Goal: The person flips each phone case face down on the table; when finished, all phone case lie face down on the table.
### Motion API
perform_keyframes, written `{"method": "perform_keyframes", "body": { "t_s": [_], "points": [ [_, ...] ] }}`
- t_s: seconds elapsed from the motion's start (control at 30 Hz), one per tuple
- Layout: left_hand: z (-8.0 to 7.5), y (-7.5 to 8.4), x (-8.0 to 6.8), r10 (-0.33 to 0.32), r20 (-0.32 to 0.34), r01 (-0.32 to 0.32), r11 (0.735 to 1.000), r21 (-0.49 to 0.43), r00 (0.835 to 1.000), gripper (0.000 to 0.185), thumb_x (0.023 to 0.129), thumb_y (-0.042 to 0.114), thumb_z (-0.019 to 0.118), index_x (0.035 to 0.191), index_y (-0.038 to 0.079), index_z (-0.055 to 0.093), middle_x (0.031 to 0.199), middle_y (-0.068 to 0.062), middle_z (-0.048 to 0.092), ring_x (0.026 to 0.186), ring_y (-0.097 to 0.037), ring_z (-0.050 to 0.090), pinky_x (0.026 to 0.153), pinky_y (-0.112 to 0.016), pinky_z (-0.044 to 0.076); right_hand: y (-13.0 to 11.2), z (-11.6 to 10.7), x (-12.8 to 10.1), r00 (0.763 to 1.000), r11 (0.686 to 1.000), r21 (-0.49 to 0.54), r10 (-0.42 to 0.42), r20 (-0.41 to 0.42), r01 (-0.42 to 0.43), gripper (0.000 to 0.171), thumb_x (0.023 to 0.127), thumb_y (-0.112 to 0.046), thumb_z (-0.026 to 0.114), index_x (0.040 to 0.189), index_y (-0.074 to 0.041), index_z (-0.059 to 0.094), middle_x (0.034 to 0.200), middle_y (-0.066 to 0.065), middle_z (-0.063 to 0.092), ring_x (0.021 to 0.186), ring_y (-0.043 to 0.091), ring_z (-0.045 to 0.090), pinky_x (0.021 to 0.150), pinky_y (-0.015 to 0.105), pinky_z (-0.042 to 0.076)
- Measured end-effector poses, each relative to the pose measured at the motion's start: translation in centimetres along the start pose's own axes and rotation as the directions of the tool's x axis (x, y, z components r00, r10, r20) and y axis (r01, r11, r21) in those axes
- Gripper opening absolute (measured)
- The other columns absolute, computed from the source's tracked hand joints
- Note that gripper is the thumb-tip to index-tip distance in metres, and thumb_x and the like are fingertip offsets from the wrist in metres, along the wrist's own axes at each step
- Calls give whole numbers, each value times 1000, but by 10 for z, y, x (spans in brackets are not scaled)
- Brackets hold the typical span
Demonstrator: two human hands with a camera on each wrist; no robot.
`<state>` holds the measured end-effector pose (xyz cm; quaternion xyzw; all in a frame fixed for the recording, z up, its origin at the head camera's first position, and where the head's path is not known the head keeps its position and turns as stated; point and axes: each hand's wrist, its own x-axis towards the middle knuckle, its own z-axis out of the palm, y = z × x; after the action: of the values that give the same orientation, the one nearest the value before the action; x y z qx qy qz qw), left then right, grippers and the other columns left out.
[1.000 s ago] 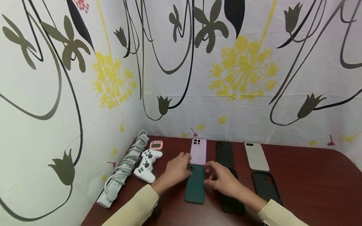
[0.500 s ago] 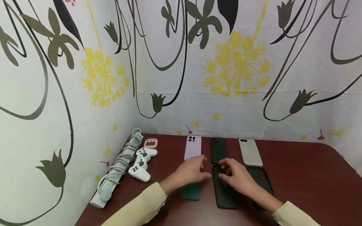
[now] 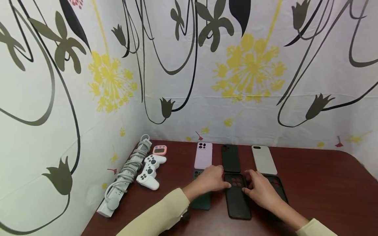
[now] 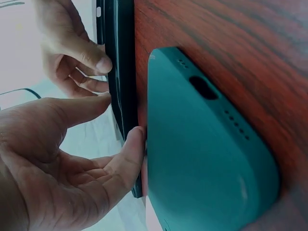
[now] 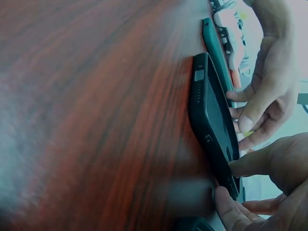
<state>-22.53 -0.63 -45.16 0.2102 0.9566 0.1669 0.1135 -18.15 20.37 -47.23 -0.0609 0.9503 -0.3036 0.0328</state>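
Several phone cases lie in two rows on the dark red table. Between my hands is a black phone case [image 3: 240,204], hollow side up. My left hand [image 3: 211,180] holds its left edge near the camera cutout, thumb over the rim and a finger outside. My right hand [image 3: 261,190] pinches the opposite edge; in the right wrist view its thumb lies inside the rim, with fingers outside. Left of it sits a teal phone case [image 4: 202,139], partly hidden by my left hand in the head view. Another black phone case [image 3: 279,186] lies partly behind my right forearm.
At the back lie a lilac phone case [image 3: 203,156], a dark phone case [image 3: 230,159] and a beige phone case [image 3: 264,160]. A white game controller [image 3: 150,172], a pink timer [image 3: 159,150] and a cord-wrapped power strip [image 3: 127,177] stand left. Patterned cloth hangs behind.
Both hands have moved right, from the teal phone case to the black one beside it. The hands now hold the black case's two edges.
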Motion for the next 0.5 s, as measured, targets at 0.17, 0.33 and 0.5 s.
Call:
{"method": "perform_keyframes", "body": {
  "t_s": [0.17, 0.33, 0.5],
  "points": [
    [3, 6, 4, 28, -2, -27, 998, 48, 1000, 44, 88, 38, 89, 115, 9, 70, 84, -1, 69, 67, -11, 62, 55, -24, 49, 1, 1, -4, 999, 999, 38, 3, 41, -4, 67, 87, -9, 85, 144, 5, 52, 116, 16, 64, 82, 15, 62, 63, 31, 52],
    [6, 7, 6, 35, 6, -35, 997, 74, 999, 40, 88, 34, 89, 115, 10, 71, 90, -2, 71, 69, -11, 63, 56, -23, 50, 1, 3, -4, 998, 998, 59, -17, 53, 13, 65, 87, -6, 83, 144, 4, 52, 118, 15, 64, 84, 15, 62, 65, 32, 53],
    [6, 6, 7, 37, 2, -37, 998, 59, 999, 45, 90, 26, 85, 128, 9, 68, 96, -5, 74, 71, -12, 66, 57, -23, 52, 1, 4, -5, 999, 997, 77, -9, 49, 5, 65, 87, -4, 83, 144, 4, 53, 122, 17, 64, 84, 15, 63, 64, 31, 53]
  ]
}}
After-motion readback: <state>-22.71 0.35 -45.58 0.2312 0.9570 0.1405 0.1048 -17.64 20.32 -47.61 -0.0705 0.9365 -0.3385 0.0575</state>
